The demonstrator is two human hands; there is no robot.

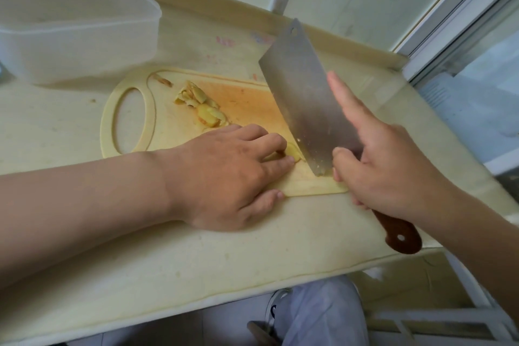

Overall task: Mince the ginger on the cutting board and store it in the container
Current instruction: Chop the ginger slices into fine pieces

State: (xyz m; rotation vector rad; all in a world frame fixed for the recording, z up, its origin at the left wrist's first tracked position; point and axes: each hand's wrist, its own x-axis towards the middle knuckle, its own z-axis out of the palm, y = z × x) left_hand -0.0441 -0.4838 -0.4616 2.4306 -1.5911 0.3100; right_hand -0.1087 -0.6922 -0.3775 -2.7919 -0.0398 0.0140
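Note:
A pale cutting board (132, 137) with an oval handle hole lies on the counter. My left hand (224, 174) pins a small ginger piece (292, 152) to the board with curled fingertips. Right beside it stands the blade of a steel cleaver (303, 98), its edge on the board next to the ginger. My right hand (387, 166) grips the cleaver's brown handle (401, 236), with the index finger stretched along the blade. A heap of ginger slices (199, 104) lies further left on the board. The translucent plastic container (75, 22) stands at the back left.
The cream counter (196, 261) ends in a raised lip at the back and a front edge near my legs. A window frame (460, 22) runs along the right. A small ginger scrap (164, 81) lies near the board's far rim.

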